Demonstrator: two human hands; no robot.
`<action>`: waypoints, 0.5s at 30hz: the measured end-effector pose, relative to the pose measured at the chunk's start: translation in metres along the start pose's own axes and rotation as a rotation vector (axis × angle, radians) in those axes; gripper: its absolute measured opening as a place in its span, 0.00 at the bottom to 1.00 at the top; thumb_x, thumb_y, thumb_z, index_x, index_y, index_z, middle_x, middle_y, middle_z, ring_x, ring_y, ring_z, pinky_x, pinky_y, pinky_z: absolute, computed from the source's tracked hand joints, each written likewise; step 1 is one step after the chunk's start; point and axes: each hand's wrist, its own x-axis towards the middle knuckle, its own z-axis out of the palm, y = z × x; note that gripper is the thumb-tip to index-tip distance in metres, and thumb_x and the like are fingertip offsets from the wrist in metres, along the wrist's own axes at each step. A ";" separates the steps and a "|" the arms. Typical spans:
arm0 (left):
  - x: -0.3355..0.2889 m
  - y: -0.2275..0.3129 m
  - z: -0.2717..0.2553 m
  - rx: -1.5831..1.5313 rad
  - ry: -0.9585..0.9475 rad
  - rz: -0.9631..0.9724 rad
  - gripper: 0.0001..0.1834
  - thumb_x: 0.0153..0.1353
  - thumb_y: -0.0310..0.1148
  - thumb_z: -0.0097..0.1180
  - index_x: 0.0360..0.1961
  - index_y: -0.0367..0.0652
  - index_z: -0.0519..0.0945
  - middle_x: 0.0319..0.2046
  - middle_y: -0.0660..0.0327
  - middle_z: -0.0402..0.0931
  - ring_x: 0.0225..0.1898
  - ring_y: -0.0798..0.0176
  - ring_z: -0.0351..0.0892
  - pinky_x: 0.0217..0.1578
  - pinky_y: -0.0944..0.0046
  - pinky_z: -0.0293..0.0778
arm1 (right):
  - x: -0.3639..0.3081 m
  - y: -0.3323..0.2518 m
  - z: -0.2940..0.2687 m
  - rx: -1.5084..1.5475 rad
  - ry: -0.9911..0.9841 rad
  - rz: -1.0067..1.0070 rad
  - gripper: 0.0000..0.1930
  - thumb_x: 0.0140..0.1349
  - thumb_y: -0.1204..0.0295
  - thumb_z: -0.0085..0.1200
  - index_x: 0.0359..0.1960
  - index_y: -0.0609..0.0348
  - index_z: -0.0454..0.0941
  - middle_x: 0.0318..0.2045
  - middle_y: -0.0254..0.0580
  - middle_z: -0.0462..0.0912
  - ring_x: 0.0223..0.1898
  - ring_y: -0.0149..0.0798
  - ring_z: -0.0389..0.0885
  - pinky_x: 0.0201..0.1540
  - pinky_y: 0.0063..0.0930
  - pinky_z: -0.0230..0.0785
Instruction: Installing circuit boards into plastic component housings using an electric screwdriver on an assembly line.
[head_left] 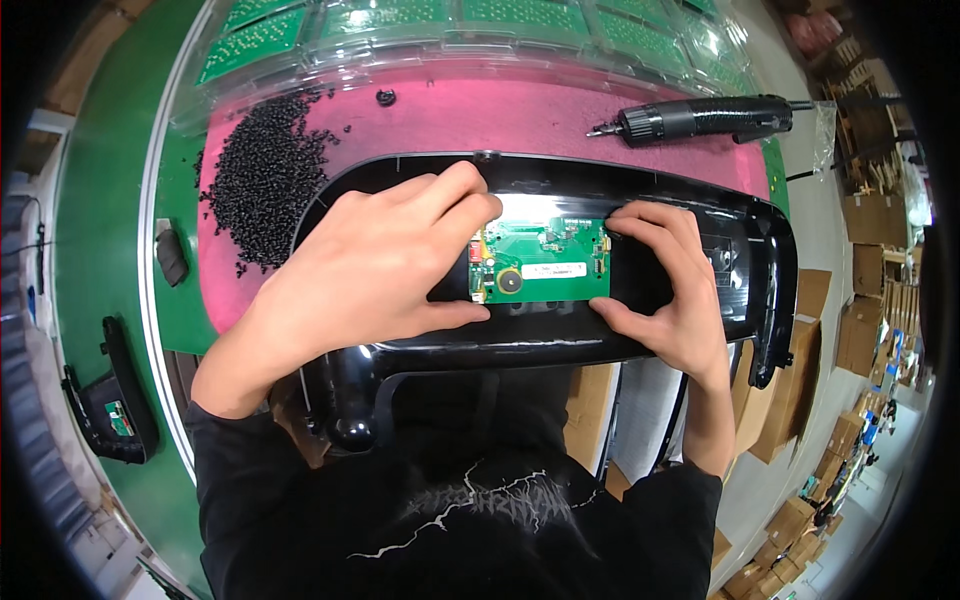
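A green circuit board (550,285) with a white label and a round black part lies in or just above a glossy black plastic housing (460,352); I cannot tell whether it touches the housing. My left hand (400,250) grips the board's left edge, thumb at the lower corner and fingers at the upper one. At the opposite edge, my right hand (675,290) has its fingertips on the upper right corner and its thumb on the lower right. The housing rests across the near side of a pink mat (480,115), its near edge toward my body.
A heap of small black screws (265,175) covers the mat's left side. At the far right lies a black electric screwdriver (700,120). Clear plastic trays (400,60) of green boards line the back. Another black housing (125,415) with a board sits far left. Cardboard boxes (800,370) stand right.
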 end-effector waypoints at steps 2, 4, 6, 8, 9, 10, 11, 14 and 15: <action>-0.004 -0.002 -0.002 -0.002 0.004 0.007 0.36 0.39 0.37 0.75 0.51 0.40 0.74 0.46 0.59 0.71 0.40 0.54 0.80 0.32 0.60 0.76 | 0.002 -0.005 0.000 -0.003 -0.001 0.005 0.31 0.39 0.75 0.70 0.51 0.61 0.76 0.51 0.46 0.76 0.54 0.51 0.72 0.58 0.39 0.66; -0.007 -0.001 0.003 -0.011 0.034 0.013 0.36 0.40 0.37 0.75 0.52 0.40 0.73 0.47 0.59 0.71 0.41 0.54 0.80 0.33 0.60 0.77 | 0.002 -0.006 -0.002 -0.051 -0.043 0.034 0.35 0.39 0.74 0.71 0.55 0.61 0.74 0.52 0.47 0.76 0.54 0.49 0.73 0.59 0.40 0.66; -0.007 0.001 0.003 -0.047 0.108 0.040 0.34 0.43 0.38 0.74 0.51 0.38 0.74 0.44 0.59 0.73 0.38 0.54 0.80 0.32 0.60 0.76 | 0.001 -0.012 -0.014 -0.024 -0.060 0.079 0.37 0.40 0.73 0.71 0.57 0.60 0.73 0.51 0.47 0.77 0.53 0.47 0.74 0.58 0.39 0.67; -0.015 -0.008 -0.001 -0.070 0.180 0.017 0.32 0.44 0.38 0.74 0.49 0.38 0.76 0.40 0.58 0.74 0.35 0.55 0.80 0.31 0.61 0.76 | 0.011 -0.018 -0.027 0.031 -0.015 0.118 0.39 0.43 0.69 0.71 0.62 0.58 0.71 0.49 0.44 0.79 0.51 0.40 0.77 0.54 0.36 0.68; -0.014 -0.014 -0.006 -0.123 0.241 0.047 0.29 0.45 0.37 0.74 0.47 0.38 0.77 0.37 0.58 0.75 0.32 0.55 0.80 0.30 0.61 0.75 | 0.013 -0.016 -0.037 0.002 0.147 0.162 0.36 0.47 0.68 0.68 0.62 0.58 0.71 0.45 0.40 0.79 0.47 0.36 0.77 0.51 0.32 0.67; -0.014 -0.020 -0.013 -0.168 0.356 0.028 0.21 0.50 0.35 0.71 0.42 0.38 0.80 0.27 0.59 0.75 0.28 0.57 0.79 0.29 0.63 0.74 | 0.019 -0.003 -0.044 -0.040 0.285 0.164 0.32 0.54 0.71 0.64 0.63 0.58 0.70 0.41 0.38 0.78 0.44 0.34 0.75 0.50 0.29 0.66; -0.013 -0.032 -0.014 -0.168 0.499 0.020 0.12 0.55 0.31 0.67 0.38 0.37 0.81 0.26 0.58 0.77 0.26 0.59 0.79 0.29 0.63 0.74 | 0.027 0.005 -0.056 -0.199 0.350 0.173 0.27 0.61 0.71 0.59 0.64 0.56 0.70 0.38 0.36 0.75 0.42 0.34 0.72 0.50 0.27 0.64; -0.016 -0.061 -0.032 0.034 0.673 -0.147 0.06 0.58 0.26 0.62 0.34 0.33 0.81 0.29 0.55 0.81 0.27 0.58 0.79 0.31 0.61 0.74 | 0.041 0.085 -0.123 -0.785 0.256 0.367 0.25 0.69 0.60 0.54 0.65 0.51 0.68 0.40 0.37 0.74 0.42 0.35 0.69 0.53 0.29 0.61; -0.022 -0.068 -0.038 0.107 0.529 -0.254 0.09 0.55 0.26 0.63 0.36 0.33 0.81 0.32 0.54 0.80 0.35 0.53 0.81 0.37 0.59 0.75 | 0.050 0.101 -0.127 -0.778 0.254 0.356 0.25 0.69 0.60 0.54 0.65 0.51 0.68 0.40 0.37 0.74 0.42 0.35 0.69 0.53 0.29 0.61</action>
